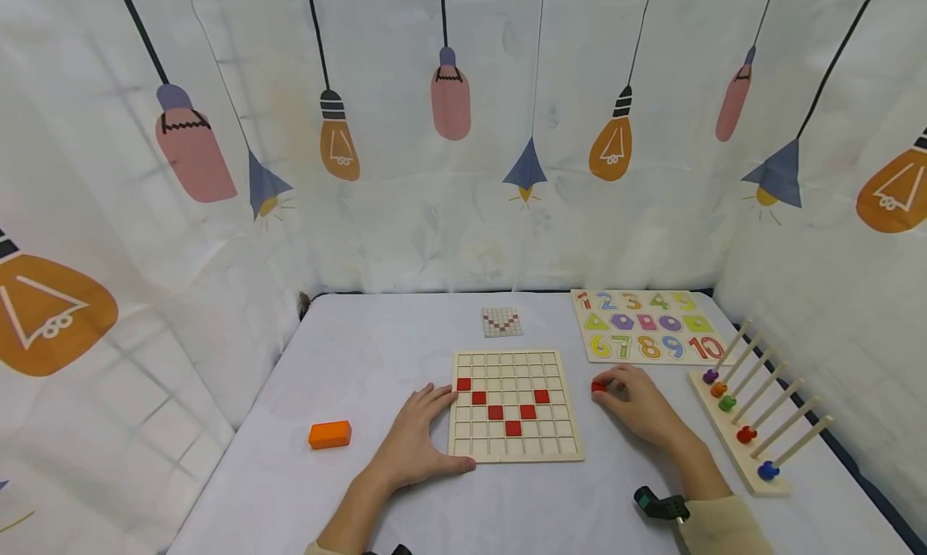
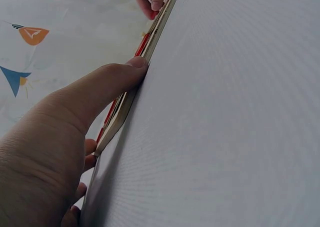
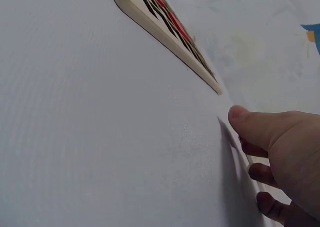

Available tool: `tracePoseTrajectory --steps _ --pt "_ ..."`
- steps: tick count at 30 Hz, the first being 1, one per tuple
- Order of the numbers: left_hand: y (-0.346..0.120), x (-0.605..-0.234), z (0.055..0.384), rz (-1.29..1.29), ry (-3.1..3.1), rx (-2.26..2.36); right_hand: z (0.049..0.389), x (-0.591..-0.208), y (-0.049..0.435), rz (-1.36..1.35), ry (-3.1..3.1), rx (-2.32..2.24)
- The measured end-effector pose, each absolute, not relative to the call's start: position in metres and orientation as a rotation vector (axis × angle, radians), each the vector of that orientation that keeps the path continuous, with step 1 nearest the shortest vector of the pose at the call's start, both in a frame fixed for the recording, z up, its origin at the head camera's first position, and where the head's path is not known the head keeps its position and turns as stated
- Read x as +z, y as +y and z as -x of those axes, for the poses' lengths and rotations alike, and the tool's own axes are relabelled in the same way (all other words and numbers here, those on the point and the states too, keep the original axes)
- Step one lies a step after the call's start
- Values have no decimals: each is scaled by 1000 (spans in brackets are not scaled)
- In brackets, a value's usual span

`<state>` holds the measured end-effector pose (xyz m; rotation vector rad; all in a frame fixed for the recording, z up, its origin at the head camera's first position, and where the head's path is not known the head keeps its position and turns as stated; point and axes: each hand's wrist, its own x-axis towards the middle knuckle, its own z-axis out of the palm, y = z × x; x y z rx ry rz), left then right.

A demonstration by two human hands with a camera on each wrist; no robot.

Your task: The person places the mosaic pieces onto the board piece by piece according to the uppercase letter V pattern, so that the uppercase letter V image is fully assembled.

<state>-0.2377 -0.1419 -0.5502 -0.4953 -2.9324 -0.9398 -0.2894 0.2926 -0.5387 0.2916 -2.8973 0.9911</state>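
Note:
A square wooden grid board (image 1: 546, 446) lies on the table, with several red square tiles (image 1: 512, 428) set in its cells in a V shape. My left hand (image 1: 413, 442) rests against the board's left side, fingers at that edge and thumb at the near left corner. In the left wrist view the left thumb (image 2: 112, 82) presses the board's edge. Just right of the board, my right hand (image 1: 640, 406) pinches a red tile (image 1: 599, 386) between thumb and fingers. The right wrist view shows that thumb (image 3: 255, 124), while the tile is hidden there.
Behind the board lies a small pattern card (image 1: 502, 322) with a red V on a grid. An orange block (image 1: 329, 435) sits at left. At the back right is a number and shape puzzle (image 1: 652, 326). A wooden peg rack (image 1: 778, 484) with coloured pieces stands along the right.

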Motion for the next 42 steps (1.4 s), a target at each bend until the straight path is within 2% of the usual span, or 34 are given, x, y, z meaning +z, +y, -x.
tracePoseTrajectory --steps 24,42 --pt "-143 -550 238 496 -2936 -961 312 -538 250 -470 -2885 1024" --pt "-143 -550 238 488 -2935 -970 317 -535 229 -475 -2919 1036"
